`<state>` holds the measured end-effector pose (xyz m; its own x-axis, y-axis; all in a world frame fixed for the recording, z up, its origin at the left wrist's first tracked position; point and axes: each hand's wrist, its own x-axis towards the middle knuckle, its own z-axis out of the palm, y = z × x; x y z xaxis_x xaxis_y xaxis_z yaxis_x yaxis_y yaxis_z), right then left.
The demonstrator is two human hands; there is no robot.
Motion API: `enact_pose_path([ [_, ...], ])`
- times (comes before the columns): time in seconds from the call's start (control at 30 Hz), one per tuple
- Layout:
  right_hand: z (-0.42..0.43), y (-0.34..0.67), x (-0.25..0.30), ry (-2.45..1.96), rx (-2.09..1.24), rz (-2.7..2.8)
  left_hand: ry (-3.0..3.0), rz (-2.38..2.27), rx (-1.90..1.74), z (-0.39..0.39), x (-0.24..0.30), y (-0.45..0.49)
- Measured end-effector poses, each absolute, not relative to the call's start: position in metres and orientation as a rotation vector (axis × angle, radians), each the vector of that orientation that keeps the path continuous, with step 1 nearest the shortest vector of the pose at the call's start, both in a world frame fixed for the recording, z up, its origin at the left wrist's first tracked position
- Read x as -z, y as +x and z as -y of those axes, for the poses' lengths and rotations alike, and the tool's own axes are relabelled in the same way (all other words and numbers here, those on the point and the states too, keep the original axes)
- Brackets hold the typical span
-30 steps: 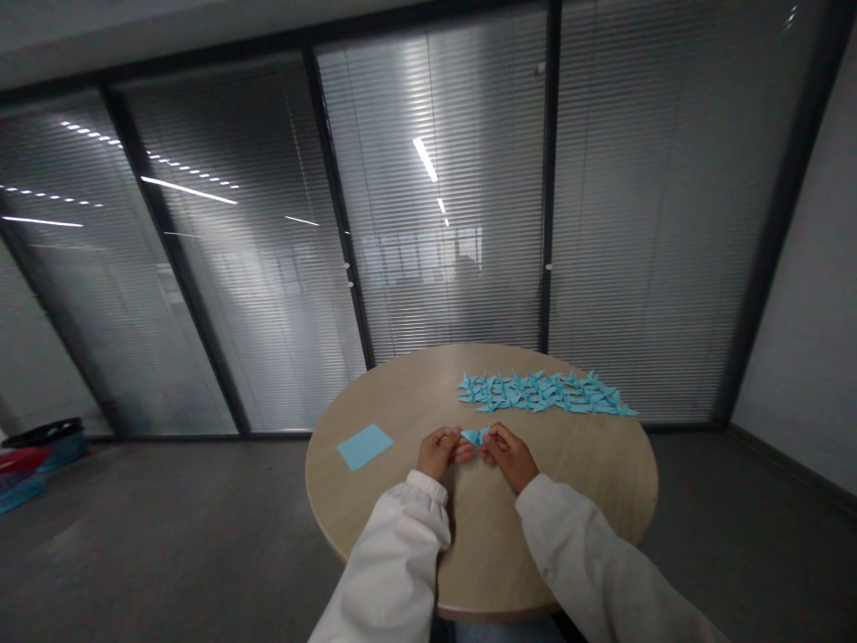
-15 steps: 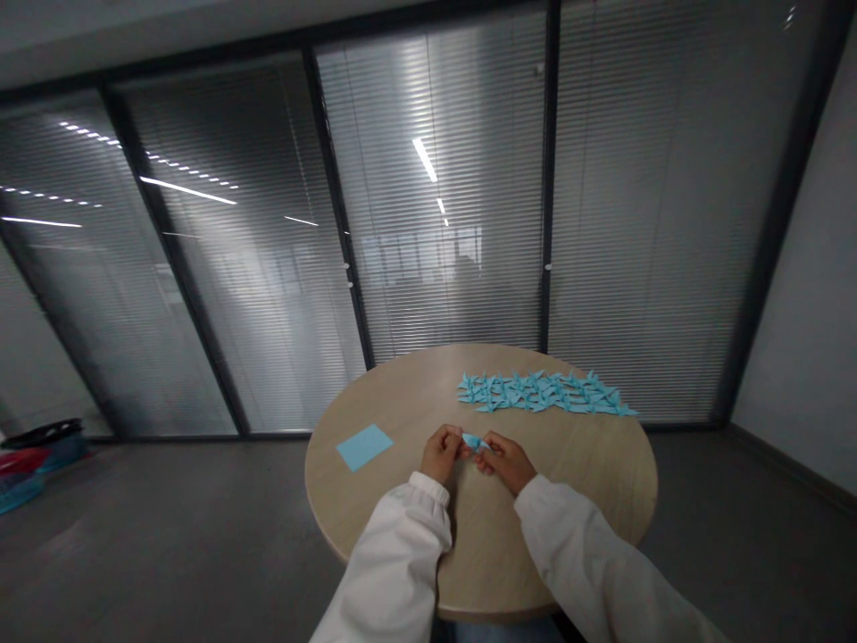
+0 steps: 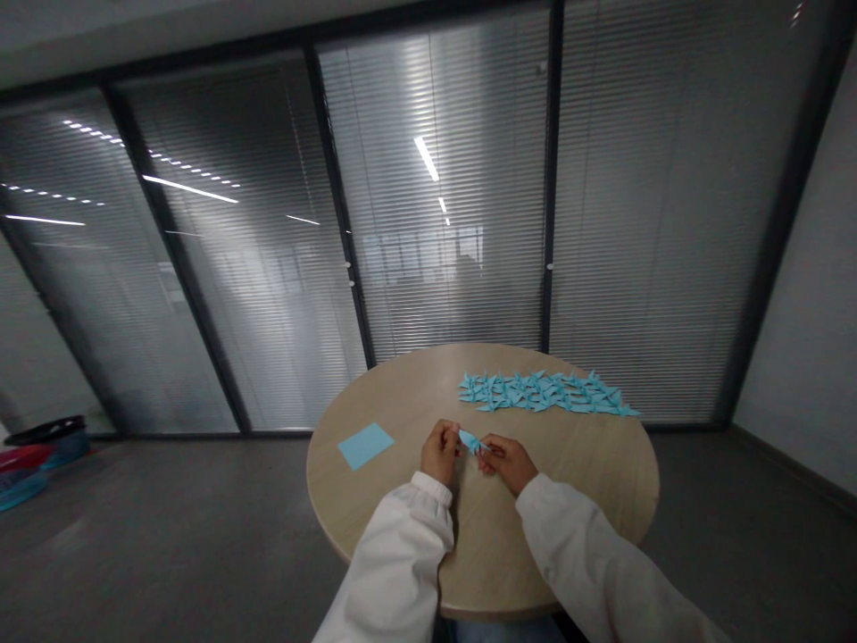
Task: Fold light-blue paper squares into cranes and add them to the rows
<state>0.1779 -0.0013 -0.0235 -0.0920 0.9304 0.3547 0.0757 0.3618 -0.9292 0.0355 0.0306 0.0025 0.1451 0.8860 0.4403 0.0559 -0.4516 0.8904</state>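
A small folded piece of light-blue paper (image 3: 470, 441), narrow and pointed, is pinched between the fingers (image 3: 450, 432) of the left hand (image 3: 440, 454) and those of the right hand (image 3: 507, 464), just above the middle of the round wooden bench (image 3: 402, 393). Compared with the earlier frame, it slants more steeply and looks slimmer, and the left hand stands more upright. A flat blue paper square (image 3: 365, 446) lies at 9 o'clock from the hands, well apart from them. A dense layer of blue origami cranes (image 3: 545, 391) lies at 1 o'clock. Plastic baskets (image 3: 40, 469) sit on the floor (image 3: 167, 500), beyond the bench at 9 o'clock.
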Motion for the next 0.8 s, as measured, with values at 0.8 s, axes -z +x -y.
enact_pose_path([
  [0.8,0.011,0.177,0.008,-0.966,-0.978,1.393,1.64,-0.805,-1.221,-0.023,-0.012,0.038],
])
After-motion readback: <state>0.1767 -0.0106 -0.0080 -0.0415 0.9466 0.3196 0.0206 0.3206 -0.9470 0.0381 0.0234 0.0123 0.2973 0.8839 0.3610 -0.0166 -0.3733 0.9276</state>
